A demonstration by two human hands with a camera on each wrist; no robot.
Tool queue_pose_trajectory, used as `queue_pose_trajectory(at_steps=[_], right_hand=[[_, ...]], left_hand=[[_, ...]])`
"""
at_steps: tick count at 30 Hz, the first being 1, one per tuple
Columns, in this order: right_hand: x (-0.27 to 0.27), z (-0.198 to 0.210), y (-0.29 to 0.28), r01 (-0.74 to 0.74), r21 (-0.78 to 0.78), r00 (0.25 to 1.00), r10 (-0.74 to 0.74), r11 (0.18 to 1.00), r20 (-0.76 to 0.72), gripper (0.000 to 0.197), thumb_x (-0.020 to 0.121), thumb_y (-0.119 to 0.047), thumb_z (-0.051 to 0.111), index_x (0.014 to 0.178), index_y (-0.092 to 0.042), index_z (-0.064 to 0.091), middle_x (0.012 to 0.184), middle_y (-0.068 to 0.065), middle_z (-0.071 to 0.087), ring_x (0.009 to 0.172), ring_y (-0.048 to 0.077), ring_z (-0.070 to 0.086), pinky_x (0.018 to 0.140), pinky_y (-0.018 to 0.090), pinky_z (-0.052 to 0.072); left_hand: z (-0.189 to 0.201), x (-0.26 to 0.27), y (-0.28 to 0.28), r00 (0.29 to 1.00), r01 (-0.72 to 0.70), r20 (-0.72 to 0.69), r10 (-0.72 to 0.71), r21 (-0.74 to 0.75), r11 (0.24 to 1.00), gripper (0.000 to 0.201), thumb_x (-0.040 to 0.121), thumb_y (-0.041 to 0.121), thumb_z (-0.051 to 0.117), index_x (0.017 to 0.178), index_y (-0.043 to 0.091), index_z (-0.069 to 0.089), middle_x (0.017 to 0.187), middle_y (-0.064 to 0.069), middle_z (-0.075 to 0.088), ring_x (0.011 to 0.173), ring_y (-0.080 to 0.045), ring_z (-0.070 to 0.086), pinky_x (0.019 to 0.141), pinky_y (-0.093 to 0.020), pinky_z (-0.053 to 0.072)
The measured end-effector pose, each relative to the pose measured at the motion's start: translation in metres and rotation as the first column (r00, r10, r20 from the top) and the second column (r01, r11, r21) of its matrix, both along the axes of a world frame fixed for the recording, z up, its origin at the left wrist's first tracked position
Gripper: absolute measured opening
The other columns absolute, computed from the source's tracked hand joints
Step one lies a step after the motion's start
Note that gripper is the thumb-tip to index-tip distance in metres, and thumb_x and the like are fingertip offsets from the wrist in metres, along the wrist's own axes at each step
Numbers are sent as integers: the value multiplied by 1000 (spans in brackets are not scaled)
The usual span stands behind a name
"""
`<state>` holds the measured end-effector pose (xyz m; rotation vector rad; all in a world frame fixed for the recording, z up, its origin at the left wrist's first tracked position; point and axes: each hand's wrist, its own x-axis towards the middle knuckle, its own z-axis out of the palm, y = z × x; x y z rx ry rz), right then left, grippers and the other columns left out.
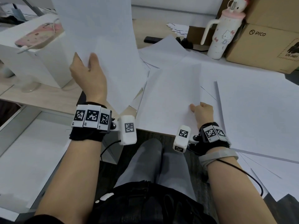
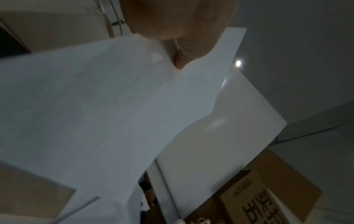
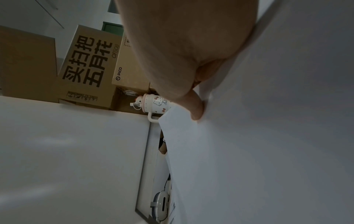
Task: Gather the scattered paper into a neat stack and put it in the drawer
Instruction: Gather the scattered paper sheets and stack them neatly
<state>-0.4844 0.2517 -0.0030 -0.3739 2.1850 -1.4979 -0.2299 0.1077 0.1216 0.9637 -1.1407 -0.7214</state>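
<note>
Several white paper sheets (image 1: 252,101) lie scattered over the desk. My left hand (image 1: 87,75) pinches a lifted sheet (image 1: 103,46) at its left edge, thumb on top, and holds it tilted up above the desk's left part; the same sheet (image 2: 95,106) fills the left wrist view. My right hand (image 1: 202,113) grips the right edge of another sheet (image 1: 169,97) near the desk's front edge, thumb on top. In the right wrist view that sheet (image 3: 268,136) bends up beside the thumb. An open white drawer (image 1: 29,151) sits low on the left.
A cartoon-cat tumbler (image 1: 221,33) and brown cardboard boxes (image 1: 265,42) stand at the back right. A white box (image 1: 34,59) with a pink phone (image 1: 38,34) on it stands at the left. A black remote (image 1: 152,39) lies at the back.
</note>
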Motion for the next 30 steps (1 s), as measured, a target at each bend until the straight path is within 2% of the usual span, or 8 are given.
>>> queue_pose_trajectory(at_steps=[4, 7, 9, 12, 16, 20, 25, 30], right_hand=[[2, 3, 1, -25, -11, 1000, 25, 1000, 0, 18, 77, -8, 59, 78, 10, 54, 79, 6, 42, 75, 21, 36, 67, 31, 30], [3, 6, 2, -23, -39, 1000, 23, 999, 0, 43, 73, -10, 62, 102, 22, 56, 103, -1, 43, 107, 24, 54, 74, 37, 46], [4, 9, 3, -30, -36, 1000, 30, 999, 2, 37, 71, -7, 59, 94, 22, 56, 73, 32, 45, 71, 20, 44, 69, 38, 46], [8, 10, 3, -45, -21, 999, 46, 999, 18, 11, 60, -11, 48, 58, -3, 40, 64, 12, 33, 65, 21, 29, 59, 33, 26], [6, 8, 1, -28, -16, 999, 28, 999, 32, 11, 67, -9, 53, 70, 2, 50, 69, 21, 37, 70, 21, 35, 66, 32, 27], [3, 8, -1, -28, -34, 999, 30, 999, 33, 32, 82, 2, 48, 61, -15, 30, 69, 9, 30, 67, 19, 27, 62, 30, 21], [9, 8, 0, -38, -43, 999, 39, 998, 17, 16, 76, -24, 55, 74, -11, 45, 74, 10, 39, 68, 20, 36, 65, 32, 30], [7, 7, 2, -72, -28, 997, 71, 997, -13, 21, 81, -11, 59, 67, -9, 43, 66, 8, 42, 67, 20, 40, 64, 30, 32]], left_hand=[[14, -13, -2, 987, 106, -117, -106, -4, 994, 20, 84, 9, 56, 102, 9, 63, 104, -7, 68, 101, -20, 66, 93, -31, 53], [6, -24, -2, 969, 243, -70, -237, 85, 966, 18, 83, 6, 60, 99, 12, 65, 99, -3, 70, 96, -18, 67, 93, -35, 53], [-3, -33, 1, 940, 339, -25, -339, 155, 928, 15, 85, 4, 62, 99, 9, 66, 95, -1, 69, 89, -15, 66, 88, -32, 54], [-26, -47, 5, 898, 403, 66, -436, 281, 871, 16, 87, 4, 63, 93, 18, 63, 98, 1, 68, 87, -11, 65, 83, -27, 54], [-60, -62, 1, 863, 387, 153, -482, 415, 824, 12, 82, 9, 69, 94, 14, 68, 95, -4, 70, 85, -19, 65, 86, -43, 55], [-81, -78, -5, 825, 370, 208, -526, 504, 780, 10, 76, 16, 71, 86, 16, 70, 93, -7, 72, 86, -26, 68, 85, -49, 55], [-90, -97, 1, 798, 393, 201, -569, 543, 742, 7, 79, 14, 71, 84, 17, 68, 94, -8, 72, 93, -29, 68, 87, -48, 54], [-90, -102, 11, 805, 308, 303, -509, 520, 797, 34, 85, 17, 67, 116, 5, 61, 116, -10, 64, 109, -25, 59, 98, -40, 47]])
